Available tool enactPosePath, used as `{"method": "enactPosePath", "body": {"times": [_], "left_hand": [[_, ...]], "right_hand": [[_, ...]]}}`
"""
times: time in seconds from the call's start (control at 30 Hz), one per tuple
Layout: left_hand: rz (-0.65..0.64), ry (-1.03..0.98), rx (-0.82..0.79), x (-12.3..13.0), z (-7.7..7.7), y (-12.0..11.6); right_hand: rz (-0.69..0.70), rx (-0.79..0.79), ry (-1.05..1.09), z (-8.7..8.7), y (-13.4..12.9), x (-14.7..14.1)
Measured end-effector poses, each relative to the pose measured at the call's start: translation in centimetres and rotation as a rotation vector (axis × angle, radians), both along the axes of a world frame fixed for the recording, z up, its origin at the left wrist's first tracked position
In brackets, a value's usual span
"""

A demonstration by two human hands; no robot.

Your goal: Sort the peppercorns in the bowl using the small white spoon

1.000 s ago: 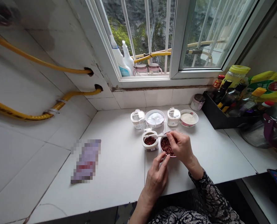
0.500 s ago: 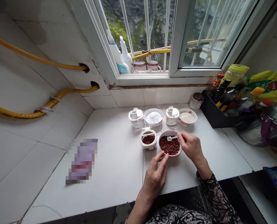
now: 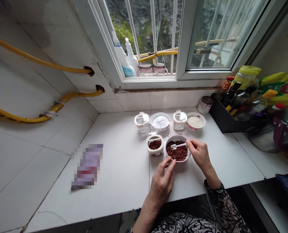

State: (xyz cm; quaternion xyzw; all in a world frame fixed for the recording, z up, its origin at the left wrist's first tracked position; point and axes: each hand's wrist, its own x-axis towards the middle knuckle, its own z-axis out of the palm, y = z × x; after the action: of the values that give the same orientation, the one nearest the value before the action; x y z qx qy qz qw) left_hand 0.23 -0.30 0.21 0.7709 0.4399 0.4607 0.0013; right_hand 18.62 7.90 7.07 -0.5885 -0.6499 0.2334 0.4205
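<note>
My right hand (image 3: 200, 156) pinches the handle of a small white spoon (image 3: 178, 146), whose scoop lies over the dark red grains (image 3: 179, 154) in a round bowl (image 3: 189, 156). My left hand (image 3: 161, 183) rests its fingertips on the bowl's near rim. Just left of the bowl stands an open white jar (image 3: 154, 150) with similar grains inside and its clear lid (image 3: 152, 128) raised. Behind are a bowl of white grains (image 3: 161, 121), a bowl of cream-coloured grains (image 3: 195, 122) and two lidded jars, one at left (image 3: 142, 122) and one in the middle (image 3: 180, 120).
A black box (image 3: 222, 121) of bottles stands at the right, with a glass pot (image 3: 262, 137) beside it. Near the wall is a dark-lidded jar (image 3: 205, 104). A blurred purple packet (image 3: 87, 166) lies at the left of the white counter (image 3: 119, 174).
The spoon's scoop has shifted slightly left and down over the grains, and more of its handle shows. My left hand stays at the bowl's rim. The whole view has shifted a little.
</note>
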Motion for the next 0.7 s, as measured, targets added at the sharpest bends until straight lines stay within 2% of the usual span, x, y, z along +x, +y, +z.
{"method": "enactPosePath", "body": {"times": [0.33,0.43,0.6,0.7], "left_hand": [[0.008,-0.006,-0.013,0.1,-0.1,-0.1],[0.001,-0.007,-0.013,0.1,-0.1,0.0],[-0.001,0.004,0.011,0.1,0.1,0.0],[-0.003,0.005,0.015,0.1,0.1,0.0]], "right_hand": [[-0.017,-0.033,0.105,-0.1,0.2,0.1],[0.005,-0.027,0.161,0.6,0.2,-0.4],[0.055,0.119,0.162,2.6,0.0,-2.7],[0.148,0.271,-0.026,2.7,-0.1,-4.4]]}}
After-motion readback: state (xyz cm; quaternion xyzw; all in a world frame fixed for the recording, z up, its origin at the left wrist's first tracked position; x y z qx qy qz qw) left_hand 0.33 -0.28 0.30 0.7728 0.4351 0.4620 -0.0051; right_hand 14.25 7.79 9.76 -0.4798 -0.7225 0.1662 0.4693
